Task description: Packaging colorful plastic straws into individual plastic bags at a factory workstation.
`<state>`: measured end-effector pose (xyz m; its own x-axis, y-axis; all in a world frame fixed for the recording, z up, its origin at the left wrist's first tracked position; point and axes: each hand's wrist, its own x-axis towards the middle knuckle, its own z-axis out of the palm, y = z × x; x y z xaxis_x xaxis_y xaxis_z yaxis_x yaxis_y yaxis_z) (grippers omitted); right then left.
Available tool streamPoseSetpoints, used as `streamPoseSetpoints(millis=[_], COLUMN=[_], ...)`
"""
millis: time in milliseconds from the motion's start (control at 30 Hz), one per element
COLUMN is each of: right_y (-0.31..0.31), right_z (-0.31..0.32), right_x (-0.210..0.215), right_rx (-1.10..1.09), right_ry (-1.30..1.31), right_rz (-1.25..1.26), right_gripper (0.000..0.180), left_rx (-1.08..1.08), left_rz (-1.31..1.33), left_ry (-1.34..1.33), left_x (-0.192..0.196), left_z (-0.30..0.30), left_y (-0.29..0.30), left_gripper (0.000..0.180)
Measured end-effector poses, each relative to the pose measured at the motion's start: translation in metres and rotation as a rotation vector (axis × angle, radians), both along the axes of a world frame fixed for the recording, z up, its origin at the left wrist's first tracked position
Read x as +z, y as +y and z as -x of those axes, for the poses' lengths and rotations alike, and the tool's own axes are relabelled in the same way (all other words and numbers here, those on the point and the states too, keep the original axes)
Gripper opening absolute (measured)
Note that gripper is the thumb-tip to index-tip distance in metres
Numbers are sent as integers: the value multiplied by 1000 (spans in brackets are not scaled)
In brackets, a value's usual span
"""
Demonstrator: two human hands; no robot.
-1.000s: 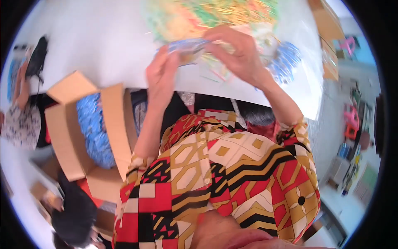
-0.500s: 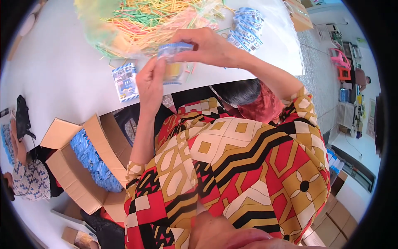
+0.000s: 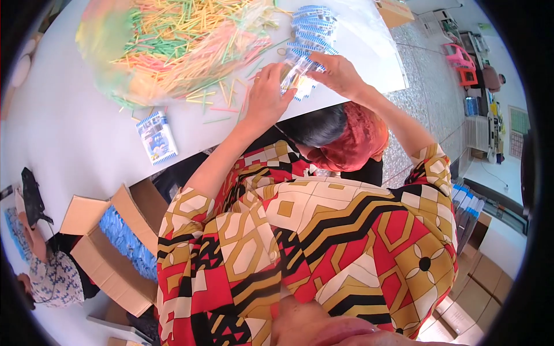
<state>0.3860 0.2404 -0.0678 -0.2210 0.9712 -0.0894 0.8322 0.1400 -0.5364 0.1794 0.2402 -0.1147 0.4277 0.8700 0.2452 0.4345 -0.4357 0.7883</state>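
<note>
On the white worktop [image 3: 86, 132] I see sticks [image 3: 184, 40] heaped far left; my left hand [image 3: 266, 95] and right hand [image 3: 337, 72] both pinch a clear packet [image 3: 294, 75].

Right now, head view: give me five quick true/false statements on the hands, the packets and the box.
1. Both hands hold one small clear packet. True: left hand and right hand meet on it.
2. The pile of coloured sticks lies in the cardboard box. False: it lies on the white table.
3. A blue-and-white packet lies alone on the table. True.
4. The cardboard box is closed. False: its flaps are open, blue packets inside.
5. The blue packets by the right hand are red. False: blue and white.
</note>
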Motion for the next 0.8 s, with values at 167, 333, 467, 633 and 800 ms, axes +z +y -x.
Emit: streamPoseSetpoints(millis=[167,333,467,633,800], right_y=[-3,-8,-1,11,20], right_z=[-37,-89,-93,-105,-116], right_x=[-14,-39,-47,-64,-66], right_rx=[-68,-395,-504,-491,-419], right_ry=[106,321,693,757,506], right_rz=[-131,111,424,303,104], right_gripper=[41,71,63,59,57], left_rx=[40,63,75,22,28], left_rz=[98,89,122,95,105], left_ry=[141,235,173,37,34], left_x=[-5,-9,-19,-29,-28], left_z=[-33,-59,-78,-110,-120], left_y=[14,24,30,41,57], left_gripper=[59,61,60,61,62])
